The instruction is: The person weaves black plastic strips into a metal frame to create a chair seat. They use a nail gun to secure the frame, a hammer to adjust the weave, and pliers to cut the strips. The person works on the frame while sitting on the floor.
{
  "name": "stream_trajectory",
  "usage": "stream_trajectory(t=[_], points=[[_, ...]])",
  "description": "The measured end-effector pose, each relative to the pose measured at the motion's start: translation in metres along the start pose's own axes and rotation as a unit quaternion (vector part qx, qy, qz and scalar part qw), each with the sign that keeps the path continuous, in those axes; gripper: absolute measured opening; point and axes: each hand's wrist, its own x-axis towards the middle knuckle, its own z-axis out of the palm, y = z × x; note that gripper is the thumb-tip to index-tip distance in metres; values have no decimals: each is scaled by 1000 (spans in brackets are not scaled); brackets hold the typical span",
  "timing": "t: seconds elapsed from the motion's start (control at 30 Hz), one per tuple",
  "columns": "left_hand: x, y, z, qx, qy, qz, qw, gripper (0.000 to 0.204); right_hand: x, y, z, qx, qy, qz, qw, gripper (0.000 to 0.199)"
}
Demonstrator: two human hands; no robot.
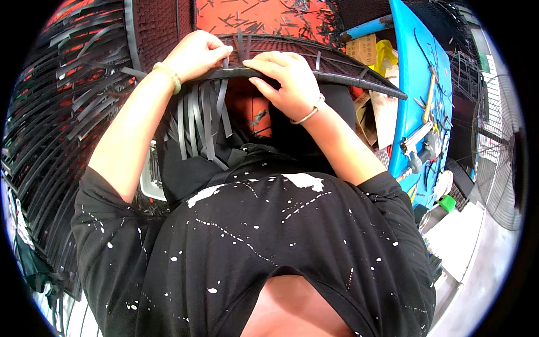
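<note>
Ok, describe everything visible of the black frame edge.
The black frame edge is a long, slender, gently curved bar that looks plastic-wrapped. It runs crosswise, sloping down rightward to a visible end. The right hand touches it; the left hand appears to pinch a grey strip there. More strips hang below it.

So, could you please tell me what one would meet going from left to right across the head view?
Mass of dark strips, the person's left hand, the right hand, yellow plastic item, blue work surface with tools, wire-caged fan.
</note>
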Motion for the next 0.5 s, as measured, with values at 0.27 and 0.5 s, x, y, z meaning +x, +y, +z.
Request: stream_trajectory(t=[0.27,0.5], points=[[-8,2,-2,-61,16,-30,998,35,-83,18,-130,-112,84,197,970,34],[-7,4,-7,-99,-9,-99,990,29,-238,76,-229,-241,187,365,880,26]])
